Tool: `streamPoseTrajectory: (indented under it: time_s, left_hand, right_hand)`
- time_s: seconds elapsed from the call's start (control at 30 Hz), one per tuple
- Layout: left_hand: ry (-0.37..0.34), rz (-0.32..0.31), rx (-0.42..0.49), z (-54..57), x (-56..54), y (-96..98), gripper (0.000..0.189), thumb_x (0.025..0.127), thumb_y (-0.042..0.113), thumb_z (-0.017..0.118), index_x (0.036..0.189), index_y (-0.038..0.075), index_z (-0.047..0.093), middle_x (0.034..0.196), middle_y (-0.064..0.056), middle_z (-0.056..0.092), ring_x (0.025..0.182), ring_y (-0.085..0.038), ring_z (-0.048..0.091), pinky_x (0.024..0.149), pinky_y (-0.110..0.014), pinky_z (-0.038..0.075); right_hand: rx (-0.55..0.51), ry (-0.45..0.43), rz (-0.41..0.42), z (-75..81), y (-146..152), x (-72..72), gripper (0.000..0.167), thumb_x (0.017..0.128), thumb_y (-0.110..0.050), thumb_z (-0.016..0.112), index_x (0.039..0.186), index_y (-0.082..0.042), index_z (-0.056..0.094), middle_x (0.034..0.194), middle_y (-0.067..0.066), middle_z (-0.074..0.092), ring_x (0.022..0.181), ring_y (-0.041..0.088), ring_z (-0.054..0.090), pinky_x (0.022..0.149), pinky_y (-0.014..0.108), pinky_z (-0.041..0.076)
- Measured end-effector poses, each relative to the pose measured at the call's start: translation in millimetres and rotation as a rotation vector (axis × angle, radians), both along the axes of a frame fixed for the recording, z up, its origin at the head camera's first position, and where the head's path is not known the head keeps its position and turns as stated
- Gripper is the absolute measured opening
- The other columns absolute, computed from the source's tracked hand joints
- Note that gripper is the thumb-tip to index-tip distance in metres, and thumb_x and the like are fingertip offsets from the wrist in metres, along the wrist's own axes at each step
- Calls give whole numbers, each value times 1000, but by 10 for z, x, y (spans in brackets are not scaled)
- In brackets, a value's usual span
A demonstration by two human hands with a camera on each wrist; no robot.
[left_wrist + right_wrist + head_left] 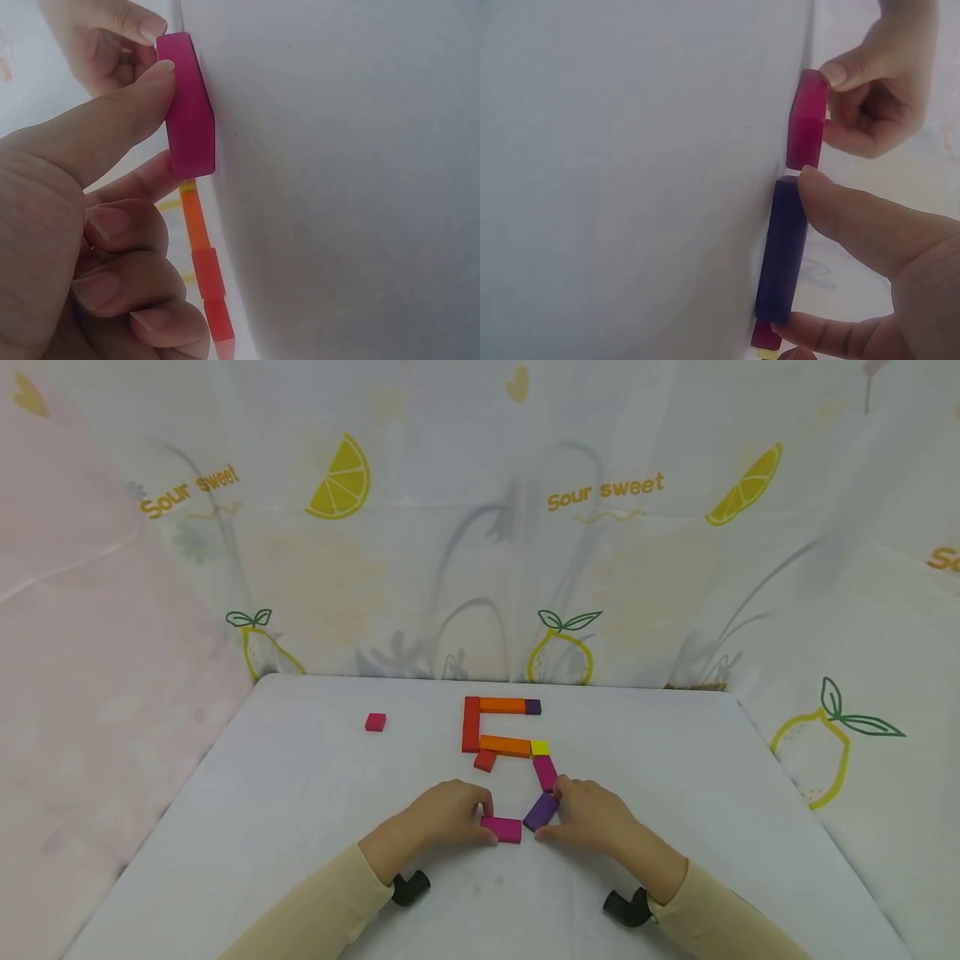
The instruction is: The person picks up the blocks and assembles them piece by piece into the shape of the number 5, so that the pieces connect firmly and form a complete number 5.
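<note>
My left hand (450, 814) pinches a magenta block (504, 829) between thumb and index finger, low on the white table (300, 860). Beside it, my right hand (596, 818) holds a slanted purple block (542, 811) by its two ends. In the right wrist view, a narrow gap parts this purple block (784, 247) from the magenta block (807, 124). Just above the purple block lies a second magenta block (545, 772), tilted, near my right index fingertip. A yellow cube (539, 747) sits at its upper end.
Farther back, a long red block (471, 724) stands between an upper orange block (502, 705), ending in a small purple block (532, 707), and a lower orange block (504, 746). An orange-red cube (485, 761) lies below. One pinkish-red cube (376, 722) rests apart at left.
</note>
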State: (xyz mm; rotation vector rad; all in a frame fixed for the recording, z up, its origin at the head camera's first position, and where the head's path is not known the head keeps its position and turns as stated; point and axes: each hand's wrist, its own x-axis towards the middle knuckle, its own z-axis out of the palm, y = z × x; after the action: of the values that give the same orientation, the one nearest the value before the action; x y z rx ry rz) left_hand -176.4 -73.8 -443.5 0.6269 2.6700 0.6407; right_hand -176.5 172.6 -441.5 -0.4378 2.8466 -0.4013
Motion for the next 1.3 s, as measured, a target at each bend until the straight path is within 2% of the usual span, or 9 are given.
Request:
streamPoseTrajectory:
  time_s: [0.37,1.3]
  left_hand:
    - [-1,3,-5,53,26,17,29,78,41,85,96,24,69,73,9,57,75,-11,54,66,-27,48]
    - [5,1,-4,7,3,19,29,79,42,83,95,24,68,72,9,56,72,-11,53,64,-27,47]
  right_hand:
    - [3,-10,-9,20,-17,2,59,71,-51,87,106,-12,60,90,-2,62,79,15,55,71,35,52]
    - [31,6,-16,-20,-29,-19,59,71,-51,87,105,-12,60,91,-2,62,81,17,55,73,37,52]
